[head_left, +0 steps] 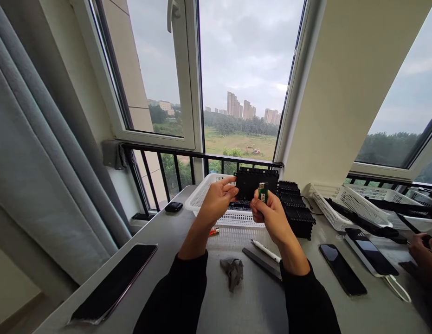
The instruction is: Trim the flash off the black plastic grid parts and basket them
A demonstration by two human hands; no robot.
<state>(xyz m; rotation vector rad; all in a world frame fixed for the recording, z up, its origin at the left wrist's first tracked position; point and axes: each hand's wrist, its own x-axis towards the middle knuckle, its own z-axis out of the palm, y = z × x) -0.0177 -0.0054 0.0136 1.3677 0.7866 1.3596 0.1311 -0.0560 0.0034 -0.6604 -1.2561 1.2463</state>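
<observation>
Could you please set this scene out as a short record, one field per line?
Left hand: the left hand grips the left edge of a black part
Right hand: the right hand holds a green lighter before the part; contact between lighter and part unclear
Behind: white basket
Right of basket: stacked black parts
Between forearms: crumpled gray cloth, white marker, dark strip
Far right: another person's hand

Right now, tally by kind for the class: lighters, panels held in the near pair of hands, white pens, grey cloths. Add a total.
Green lighter and orange lighter: 2 lighters
Held panel: 1
White pen: 1
Grey cloth: 1
Total: 5
</observation>
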